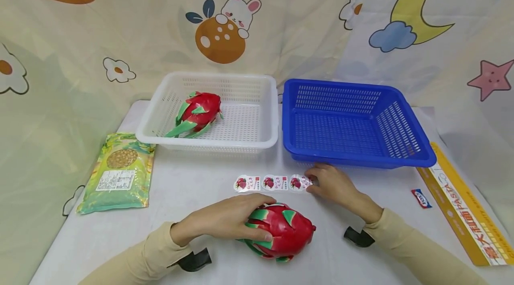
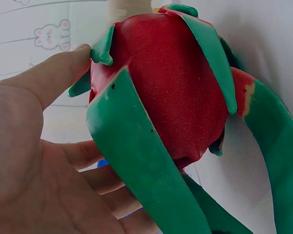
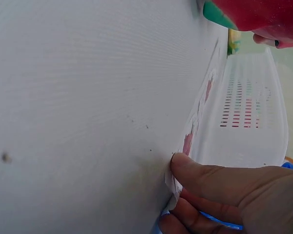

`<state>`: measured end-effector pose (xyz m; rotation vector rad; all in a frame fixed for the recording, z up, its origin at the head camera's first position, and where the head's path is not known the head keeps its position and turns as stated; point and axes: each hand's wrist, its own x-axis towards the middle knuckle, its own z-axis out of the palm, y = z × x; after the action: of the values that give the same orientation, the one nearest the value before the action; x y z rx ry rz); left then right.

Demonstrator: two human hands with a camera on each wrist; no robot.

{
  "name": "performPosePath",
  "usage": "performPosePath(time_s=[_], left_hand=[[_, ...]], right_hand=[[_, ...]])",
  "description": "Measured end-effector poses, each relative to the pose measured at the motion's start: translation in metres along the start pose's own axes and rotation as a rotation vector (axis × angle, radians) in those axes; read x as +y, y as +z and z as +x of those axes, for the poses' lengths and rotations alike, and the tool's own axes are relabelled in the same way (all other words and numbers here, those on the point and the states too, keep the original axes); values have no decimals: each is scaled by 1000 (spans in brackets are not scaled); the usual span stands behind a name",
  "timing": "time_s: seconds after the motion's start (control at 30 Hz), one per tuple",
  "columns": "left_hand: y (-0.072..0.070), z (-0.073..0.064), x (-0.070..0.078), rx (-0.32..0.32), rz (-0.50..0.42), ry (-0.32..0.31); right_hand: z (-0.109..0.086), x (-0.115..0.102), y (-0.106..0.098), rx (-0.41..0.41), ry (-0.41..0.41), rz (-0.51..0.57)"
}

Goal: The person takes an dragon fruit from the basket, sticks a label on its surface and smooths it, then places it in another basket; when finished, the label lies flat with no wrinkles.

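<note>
A red dragon fruit with green scales lies on the white table near the front. My left hand holds it from its leafy end, thumb on the near side and fingers round the far side. Seen from the left wrist, the thumb touches a green scale, and a long green leaf hangs across the fingers. Just beyond the fruit lies a strip of dragon fruit stickers. At the strip's right end my right hand pinches its edge between thumb and fingers; the end lifts slightly in the right wrist view.
At the back left stands a white basket with another dragon fruit inside. A blue basket stands beside it. A green-yellow bag lies left; a small wrapped packet and a yellow pasta package lie right.
</note>
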<state>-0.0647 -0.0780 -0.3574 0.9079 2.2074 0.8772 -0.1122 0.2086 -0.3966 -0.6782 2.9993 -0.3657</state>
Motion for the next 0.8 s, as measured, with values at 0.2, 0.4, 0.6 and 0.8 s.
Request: performPosePath(time_s=[0.2, 0.4, 0.6, 0.8], left_hand=[[0, 0, 0, -6, -19, -12], [0, 0, 0, -6, -22, -13], [-1, 0, 1, -9, -16, -31], [-1, 0, 1, -10, -11, -40]], right_hand=[[1, 1, -2, 3, -4, 21], [0, 1, -2, 40, -16, 13], [-2, 2, -1, 82, 9, 62], [-4, 1, -5, 83, 4, 156]])
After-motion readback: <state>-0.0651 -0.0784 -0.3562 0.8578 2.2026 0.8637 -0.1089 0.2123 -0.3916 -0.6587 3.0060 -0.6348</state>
